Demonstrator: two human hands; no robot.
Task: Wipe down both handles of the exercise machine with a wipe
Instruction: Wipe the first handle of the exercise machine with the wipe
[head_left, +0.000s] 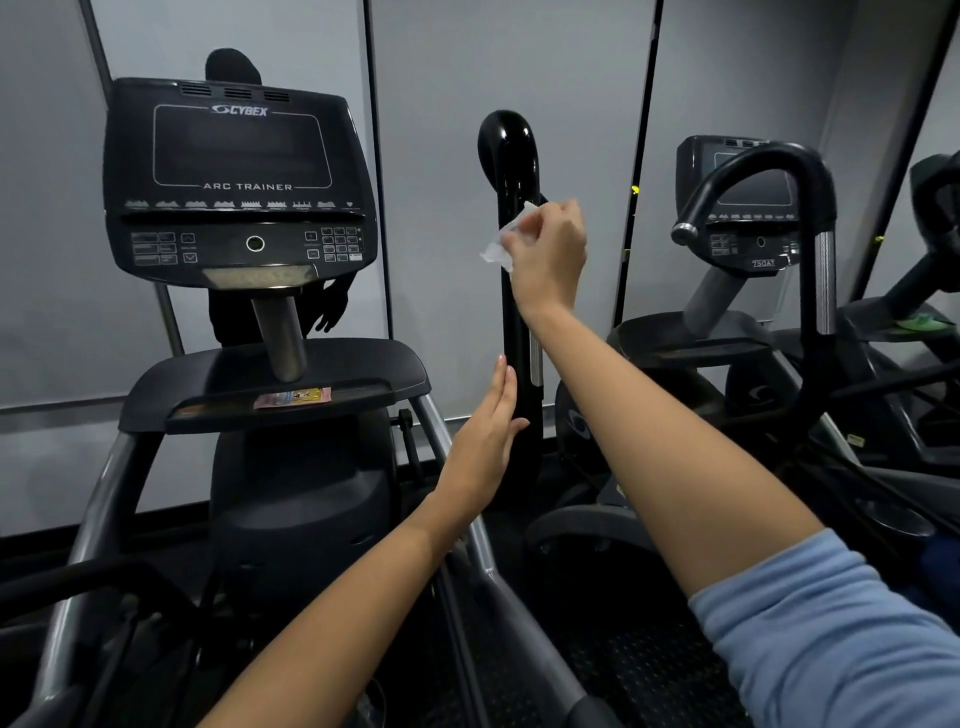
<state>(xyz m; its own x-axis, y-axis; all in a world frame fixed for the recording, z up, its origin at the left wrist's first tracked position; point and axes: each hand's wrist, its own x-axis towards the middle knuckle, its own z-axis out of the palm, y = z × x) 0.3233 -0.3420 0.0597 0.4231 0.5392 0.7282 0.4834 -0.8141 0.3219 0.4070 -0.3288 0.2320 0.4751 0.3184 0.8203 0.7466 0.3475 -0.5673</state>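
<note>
Console (239, 176): mounted at upper left of the frame, marked "CYBEX" and "ARC TRAINER"; screen dark.
Tray (156, 389): set below the console; a pink-and-yellow packet (293, 398) is laid on it.
Left hand (485, 441): held at centre frame, fingers straight and together, thumb touching the lower handle shaft.
Handle (511, 156): black upright bar, curved at the top, centre frame.
Wipe (506, 239): white, crumpled, pressed against the handle below its curve.
Right hand (548, 249): fingers curled, the wipe pinched in them.
Second machine (753, 208): stood at right of frame.

Grey wall panels (519, 62), dark floor (649, 670)
</note>
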